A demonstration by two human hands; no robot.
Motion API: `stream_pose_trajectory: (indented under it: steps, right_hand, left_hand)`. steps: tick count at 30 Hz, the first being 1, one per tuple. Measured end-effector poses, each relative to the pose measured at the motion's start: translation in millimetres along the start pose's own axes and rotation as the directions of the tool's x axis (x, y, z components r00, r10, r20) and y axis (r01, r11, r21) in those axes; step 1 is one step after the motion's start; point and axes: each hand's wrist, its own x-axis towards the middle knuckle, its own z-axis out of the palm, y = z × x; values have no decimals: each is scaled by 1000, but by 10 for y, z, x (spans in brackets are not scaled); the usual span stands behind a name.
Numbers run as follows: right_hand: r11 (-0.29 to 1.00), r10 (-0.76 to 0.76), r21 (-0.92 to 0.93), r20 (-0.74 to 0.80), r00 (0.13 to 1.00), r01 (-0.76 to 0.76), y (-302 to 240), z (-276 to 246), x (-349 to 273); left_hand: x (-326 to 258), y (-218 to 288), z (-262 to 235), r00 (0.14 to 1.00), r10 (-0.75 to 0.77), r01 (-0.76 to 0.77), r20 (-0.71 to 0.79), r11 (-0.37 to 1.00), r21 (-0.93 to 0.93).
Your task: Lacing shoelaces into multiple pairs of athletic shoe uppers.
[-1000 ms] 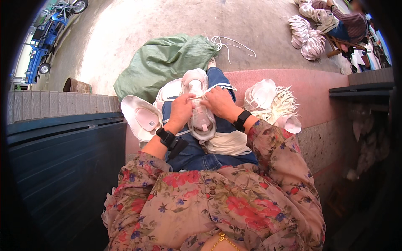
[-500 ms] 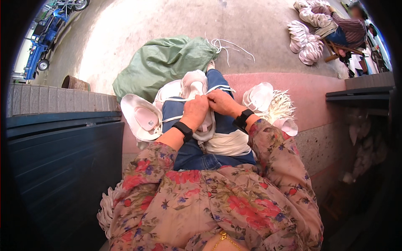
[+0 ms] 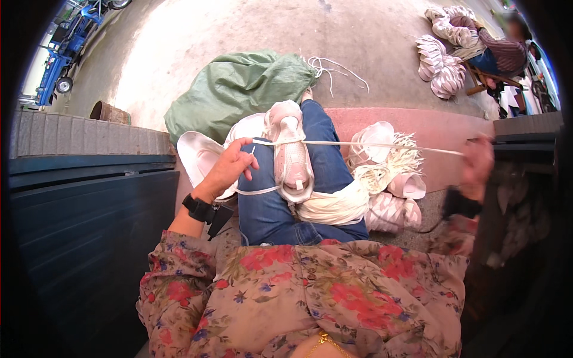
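A white and pale pink shoe [image 3: 291,164] lies across my lap between my knees, toe pointing away from me. Drawn tight across it is a white shoelace [image 3: 382,145], stretching far out to the right. My right hand [image 3: 477,160], smeared by motion, is closed on its far end. Left of the shoe, my left hand [image 3: 230,166] pinches the same lace near its fingertips. Another loop of lace crosses my left thigh. A thick bundle of cream laces [image 3: 334,206] rests over my right thigh.
Other pale shoes [image 3: 197,154] lie left of my leg, and more shoes [image 3: 373,140] sit at right. A green sack [image 3: 239,86] lies ahead. Dark blue panels [image 3: 95,221] stand at left. A seated person [image 3: 501,51] is far right beside piled shoes [image 3: 440,65].
My hands were together over the shoe. My right hand has swept far to the right, pulling the lace out straight; my left hand has moved left.
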Motion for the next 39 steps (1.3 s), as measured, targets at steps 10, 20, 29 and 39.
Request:
stream_pose_trajectory:
  steps: [10,20,29,39]
  right_hand:
    - [897,343,-263,-88,935,-354,1381,997,-50]
    - [315,475,-728,677,563,609,1908,2223,-718]
    - [453,350,-873,359,865,179,1577,1269,-657]
    - [393,318,-751,653,687,531,2222,2786,-186]
  left_hand:
    - [962,-266,329,909,412,-260,-70,688,677]
    - [1341,-61,576,977,187,17,-100,404,915]
    - [927,-133,395,940,289,-70,-179,680,730]
    - [674,-535,438,867,388,-75,-311,720,690]
